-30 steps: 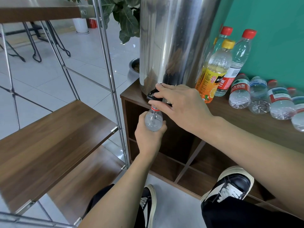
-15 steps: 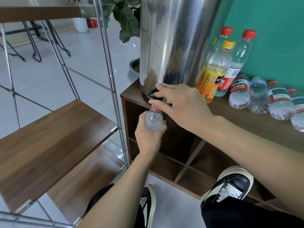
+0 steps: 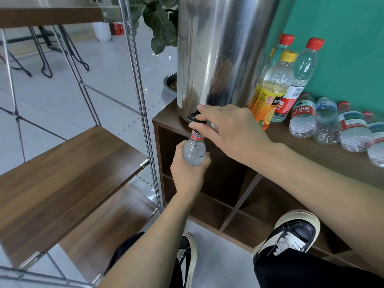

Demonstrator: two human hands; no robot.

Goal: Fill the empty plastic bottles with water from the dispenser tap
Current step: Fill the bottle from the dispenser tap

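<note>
A tall steel water dispenser stands on a dark wooden cabinet. Its black tap lever sticks out at the bottom front. My right hand is closed on that lever, fingers above and thumb below. My left hand grips a clear plastic bottle with a red neck ring, held upright with its open mouth right under the tap. The bottle's shoulder looks watery; its lower part is hidden in my fist.
Three capped bottles stand upright right of the dispenser, and several clear bottles lie on their sides on the cabinet top. A metal-framed wooden shelf rack stands close on the left. My shoes are below.
</note>
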